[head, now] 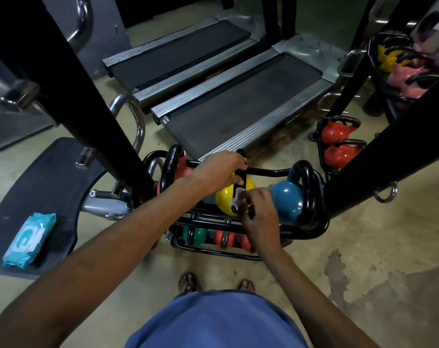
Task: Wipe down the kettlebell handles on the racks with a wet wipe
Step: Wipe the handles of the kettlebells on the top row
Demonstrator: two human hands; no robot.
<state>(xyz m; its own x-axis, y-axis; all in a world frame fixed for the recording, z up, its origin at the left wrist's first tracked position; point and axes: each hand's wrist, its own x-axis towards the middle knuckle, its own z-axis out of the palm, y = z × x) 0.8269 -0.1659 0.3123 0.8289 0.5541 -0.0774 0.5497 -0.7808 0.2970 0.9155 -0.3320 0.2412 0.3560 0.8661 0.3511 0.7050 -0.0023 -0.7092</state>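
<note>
Left hand (221, 167) gripping yellow kettlebell (228, 199) handle, right hand (260, 209) pinching wet wipe (236, 197) against it

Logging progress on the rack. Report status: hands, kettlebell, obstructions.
Left hand gripping yellow kettlebell handle. Right hand pinching wet wipe against it. Nothing blocking; wipe pack on mat, left.

Two treadmills (238, 109) lie side by side on the floor (364, 234). A black mat (50, 187) lies left, beside black posts (82, 79).
</note>
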